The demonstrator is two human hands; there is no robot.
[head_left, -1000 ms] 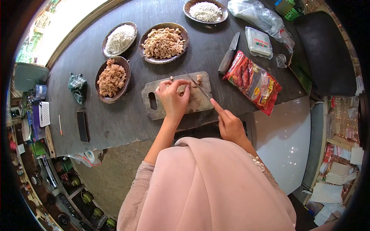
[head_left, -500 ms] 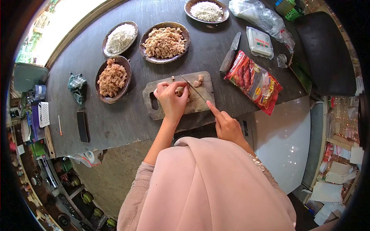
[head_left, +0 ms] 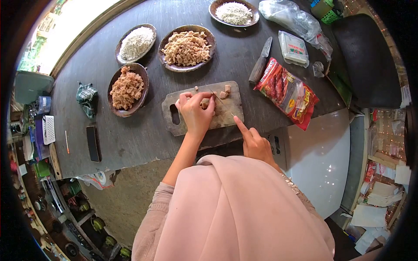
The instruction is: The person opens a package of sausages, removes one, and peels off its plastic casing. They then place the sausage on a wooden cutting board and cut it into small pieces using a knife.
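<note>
My left hand (head_left: 196, 112) is over the wooden cutting board (head_left: 230, 116), its fingers bent round small brownish-pink sausage pieces (head_left: 204, 105), which they partly hide. My right hand (head_left: 257, 147) grips a knife at the board's near right edge, index finger stretched along it. The knife's thin blade (head_left: 220, 101) slants up and left over the board, its tip close to my left fingertips. A few cut pieces (head_left: 224, 92) lie past the blade at the board's upper right. One small bit (head_left: 196, 88) sits beyond my left hand.
Bowls of chopped pieces (head_left: 185, 48) and darker curled pieces (head_left: 126, 89) stand beyond the board, with plates of whitish shreds (head_left: 136, 43), (head_left: 234, 13) behind. To the right lie a second knife (head_left: 261, 61), a red sausage packet (head_left: 287, 93) and plastic bags (head_left: 292, 19). A phone (head_left: 93, 143) lies left.
The knife blade has shifted slightly right and now shows as a thinner line. My right hand has turned a little and moved slightly lower. My left hand stays nearly in place.
</note>
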